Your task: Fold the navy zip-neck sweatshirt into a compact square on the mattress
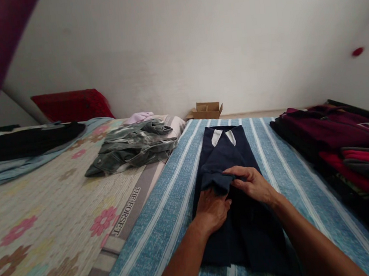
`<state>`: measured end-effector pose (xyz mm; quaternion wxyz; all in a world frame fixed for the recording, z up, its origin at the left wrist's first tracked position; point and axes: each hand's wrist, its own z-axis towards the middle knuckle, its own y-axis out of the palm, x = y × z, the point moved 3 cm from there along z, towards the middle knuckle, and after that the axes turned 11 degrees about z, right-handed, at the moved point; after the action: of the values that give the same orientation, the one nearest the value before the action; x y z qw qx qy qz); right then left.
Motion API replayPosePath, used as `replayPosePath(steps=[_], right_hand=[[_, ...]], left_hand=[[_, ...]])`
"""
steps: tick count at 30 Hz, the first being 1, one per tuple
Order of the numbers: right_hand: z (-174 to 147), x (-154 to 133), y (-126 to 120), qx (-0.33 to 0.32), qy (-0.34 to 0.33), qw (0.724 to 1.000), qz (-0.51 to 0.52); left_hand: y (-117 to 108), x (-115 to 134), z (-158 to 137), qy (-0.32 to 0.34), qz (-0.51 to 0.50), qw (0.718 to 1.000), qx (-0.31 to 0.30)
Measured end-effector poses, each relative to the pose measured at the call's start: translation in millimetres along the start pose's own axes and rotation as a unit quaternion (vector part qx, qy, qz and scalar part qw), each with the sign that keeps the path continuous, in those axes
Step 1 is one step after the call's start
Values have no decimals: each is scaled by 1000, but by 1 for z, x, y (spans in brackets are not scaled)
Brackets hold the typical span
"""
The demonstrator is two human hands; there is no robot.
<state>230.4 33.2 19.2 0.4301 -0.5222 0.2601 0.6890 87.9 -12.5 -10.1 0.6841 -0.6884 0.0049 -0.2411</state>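
Note:
A dark navy long-sleeved garment (219,152) lies folded lengthwise on a blue striped sheet, with two white patches near its far end. One sleeve is laid along its middle, and the cuff (217,180) is lifted a little toward me. From the right, my right hand (250,184) pinches the edge of this cuff between thumb and fingers. My left hand (213,209) reaches into the cuff's opening and grips the cloth there; its fingertips are hidden in the fabric. Both hands rest just above the garment's body.
At right sits a stack of maroon and red clothes (338,126). Left of the striped sheet (165,210), a grey-green garment (132,145) lies crumpled on a floral bedspread (62,199). Black clothing (29,141) is farther left. A cardboard box (206,110) stands by the wall.

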Motion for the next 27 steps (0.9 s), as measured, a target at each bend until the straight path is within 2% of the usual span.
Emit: replayPosePath(steps=[3,7,10,13,16,19,21,23,27], right_hand=[[-1,2,4,-44,21,999,-11],[-2,1,7,-96,20,994,-47],[-4,0,9,-133,23,988,-78],[-6,-1,11,-159,24,980,-119],[-7,-2,13,-182,34,967,-176],[-8,-2,15,-201,41,950,-237],[-8,-2,16,-211,42,940,-264],[-9,-5,17,-216,41,935,-276],[-11,-20,23,-207,17,937,-282]], left_hand=[[2,-6,-4,7,-48,999,5],[1,-23,-13,11,-93,994,-57],[-12,-33,-20,-16,-119,988,-102],[-27,-41,-23,-40,-161,979,-116],[-35,-52,-24,-92,-181,977,-61],[-39,-64,-23,-174,-173,968,62],[-39,-68,-22,-212,-162,957,117],[-38,-66,-21,-221,-157,953,133],[-35,-60,-20,-208,-163,957,123]])
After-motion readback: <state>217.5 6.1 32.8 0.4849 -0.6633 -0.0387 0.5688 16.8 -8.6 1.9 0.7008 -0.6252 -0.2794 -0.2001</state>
